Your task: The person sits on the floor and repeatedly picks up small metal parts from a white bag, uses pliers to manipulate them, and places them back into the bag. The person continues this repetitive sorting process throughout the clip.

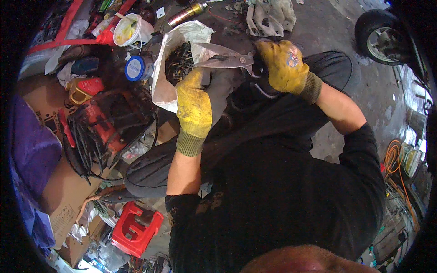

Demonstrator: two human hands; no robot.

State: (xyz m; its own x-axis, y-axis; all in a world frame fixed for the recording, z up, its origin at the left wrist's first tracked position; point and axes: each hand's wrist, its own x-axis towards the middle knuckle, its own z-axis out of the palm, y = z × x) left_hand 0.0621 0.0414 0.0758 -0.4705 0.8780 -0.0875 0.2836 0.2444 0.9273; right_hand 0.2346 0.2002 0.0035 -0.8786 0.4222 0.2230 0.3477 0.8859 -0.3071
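My right hand (285, 66), in a yellow coated work glove, is closed around the handles of large metal shears (235, 62). The shears' blades stand apart and point left, over a white sack (164, 90) with its mouth rolled open. Dark scraps (178, 63) lie inside the sack. My left hand (194, 99), in a matching yellow glove, is at the sack's near right edge, just below the lower blade. Its fingers are bent around a dark, flat piece, whose kind I cannot tell. A grey sheet-like piece (220, 92) hangs beside that hand, above my legs.
A white bucket (143, 32), a blue-lidded grease tub (134, 68) and a spray can (187, 14) stand or lie beyond the sack. Leftward are a red-and-black machine with coiled cable (87, 143) and a red plastic crate (136, 228). A grey rag (271, 17) lies ahead; a wheel (382, 39) is at right.
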